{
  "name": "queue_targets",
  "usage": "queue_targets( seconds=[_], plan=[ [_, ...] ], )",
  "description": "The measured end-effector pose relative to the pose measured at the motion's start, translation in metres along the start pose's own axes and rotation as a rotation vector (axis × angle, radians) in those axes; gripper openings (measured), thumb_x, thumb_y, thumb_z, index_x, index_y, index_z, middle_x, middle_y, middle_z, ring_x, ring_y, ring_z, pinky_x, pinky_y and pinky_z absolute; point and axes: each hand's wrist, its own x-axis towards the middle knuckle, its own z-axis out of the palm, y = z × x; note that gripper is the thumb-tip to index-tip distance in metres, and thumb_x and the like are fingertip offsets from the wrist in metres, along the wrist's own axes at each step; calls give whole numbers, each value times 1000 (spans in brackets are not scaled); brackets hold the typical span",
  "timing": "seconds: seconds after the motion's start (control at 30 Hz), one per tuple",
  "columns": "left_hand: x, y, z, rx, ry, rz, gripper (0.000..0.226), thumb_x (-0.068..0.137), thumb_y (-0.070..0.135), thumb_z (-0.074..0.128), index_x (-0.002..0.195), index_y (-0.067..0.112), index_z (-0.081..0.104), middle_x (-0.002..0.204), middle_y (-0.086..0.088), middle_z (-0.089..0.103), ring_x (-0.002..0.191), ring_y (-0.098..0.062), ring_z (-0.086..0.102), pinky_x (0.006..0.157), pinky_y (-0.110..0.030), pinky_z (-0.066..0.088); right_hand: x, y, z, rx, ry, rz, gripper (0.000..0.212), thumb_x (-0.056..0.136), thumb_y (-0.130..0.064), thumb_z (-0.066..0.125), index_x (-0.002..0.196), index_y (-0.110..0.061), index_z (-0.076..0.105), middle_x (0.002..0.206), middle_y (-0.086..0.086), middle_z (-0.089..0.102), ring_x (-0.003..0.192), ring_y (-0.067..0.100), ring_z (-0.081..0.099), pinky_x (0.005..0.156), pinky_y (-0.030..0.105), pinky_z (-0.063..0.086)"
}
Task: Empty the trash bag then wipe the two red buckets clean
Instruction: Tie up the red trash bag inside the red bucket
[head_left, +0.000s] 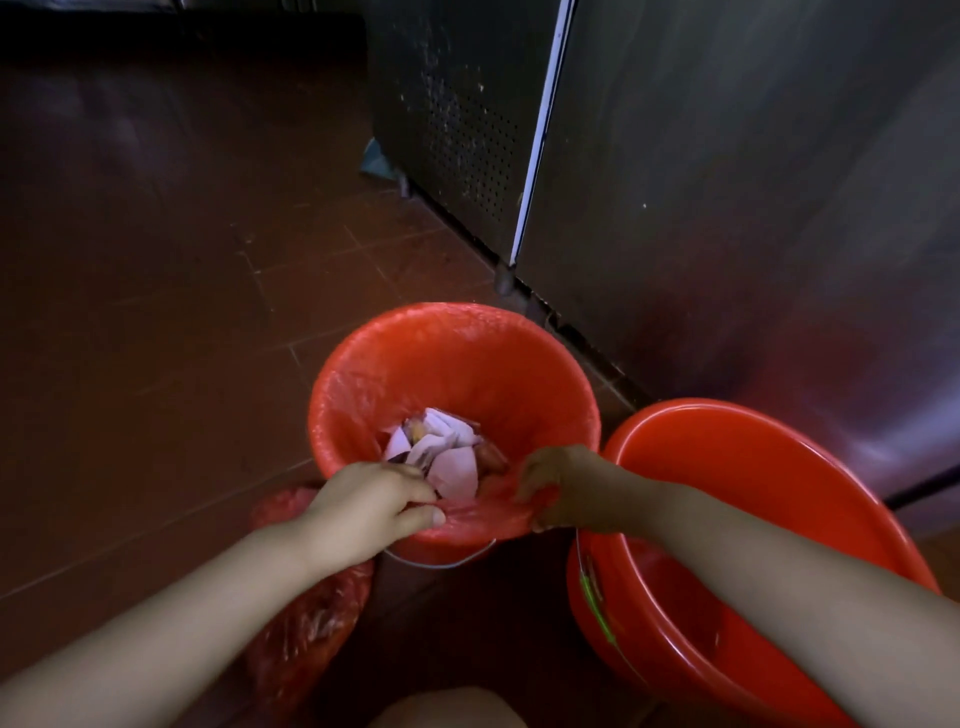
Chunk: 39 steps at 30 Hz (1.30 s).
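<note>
While both our hands work the near rim of the lined bucket (454, 395), we read the step as freeing the trash bag (467, 358) from that rim so it can be lifted out and emptied. Our left hand (376, 499) pinches the gathered red film between thumb and fingers, and our right hand (553, 486) curls round the same bunched edge just beside it, so both are gripping plastic (neither is spread). To do this well we judge the film should be peeled off the rim all the way round before any pull upward, keeping the mouth gathered so the paper scraps (441, 449) at the bottom stay inside; thin film like this looks likely to tear if yanked from one side only. The bag is translucent red, crinkled, and is stretched over the far rim. Its bucket sits on the brown tiled floor (156, 312) near a steel cabinet (727, 182). Our second bucket (737, 545) stands unlined, touching or just beside the first on our right, glossy inside. Another crumpled red bag (306, 613) lies on the floor under our left forearm.
</note>
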Motion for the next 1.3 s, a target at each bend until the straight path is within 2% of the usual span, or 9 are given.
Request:
queue_targets(
  seconds=[0.1, 0.33, 0.43, 0.57, 0.67, 0.73, 1.03, 1.17, 1.3],
  plan=[
    [-12, 15, 7, 29, 56, -67, 29, 91, 46, 51, 84, 20, 64, 87, 4, 66, 87, -13, 60, 66, -23, 35, 2, -4, -4, -14, 60, -38, 16, 70, -4, 76, 87, -5, 75, 91, 9, 66, 85, 20, 61, 78, 25, 46],
    [9, 33, -3, -145, 300, -239, 15, 90, 32, 59, 86, 21, 68, 89, 5, 72, 86, -14, 63, 65, -21, 37, 31, -22, -14, -206, 474, -272, 10, 71, -7, 73, 80, -9, 76, 79, 8, 71, 76, 28, 63, 76, 35, 47],
    [17, 20, -21, -216, 300, -283, 20, 91, 34, 57, 73, 25, 62, 67, 9, 64, 72, -15, 61, 60, -24, 39, 42, -19, -18, -178, 550, -243, 13, 79, -15, 66, 84, -9, 76, 80, 7, 71, 77, 27, 62, 76, 33, 45],
    [8, -29, -48, 124, 478, -472, 22, 86, 30, 63, 104, 17, 67, 100, -8, 68, 95, -30, 60, 81, -38, 49, 36, 21, -38, -130, 755, 102, 16, 87, -14, 62, 97, -9, 73, 97, 10, 69, 94, 30, 60, 83, 32, 41],
    [1, -60, -50, 306, 269, -727, 53, 84, 31, 65, 128, 3, 52, 119, -21, 56, 110, -40, 49, 95, -42, 41, 27, 50, -39, -271, 614, 461, 32, 91, -34, 53, 109, -11, 65, 109, 13, 63, 104, 33, 55, 87, 37, 43],
    [0, -64, -44, 239, 266, -778, 45, 84, 28, 64, 119, 2, 58, 114, -23, 60, 107, -40, 54, 90, -42, 45, 27, 56, -31, -289, 450, 591, 41, 90, -48, 49, 104, -13, 65, 104, 12, 65, 98, 31, 60, 82, 38, 48],
    [16, -37, -44, 323, 434, -536, 8, 78, 14, 70, 75, 8, 72, 79, -14, 67, 79, -36, 63, 64, -39, 51, 37, 35, -38, -272, 724, 488, 17, 81, -36, 66, 79, -19, 65, 82, 3, 68, 79, 26, 63, 59, 26, 35],
    [23, -5, -25, 434, 263, -259, 20, 66, 23, 80, 57, 12, 65, 58, -7, 64, 55, -29, 63, 50, -31, 51, 48, 11, -27, -172, 736, 220, 11, 74, -24, 74, 82, -19, 69, 95, -1, 63, 96, 23, 53, 76, 32, 41],
    [15, -20, -27, 472, 422, -326, 13, 79, 27, 67, 85, 16, 72, 84, -5, 69, 83, -31, 63, 70, -38, 49, 42, 14, -24, -232, 716, 325, 35, 77, -40, 70, 110, -27, 65, 124, 1, 49, 117, 28, 40, 94, 43, 37]
  ],
)
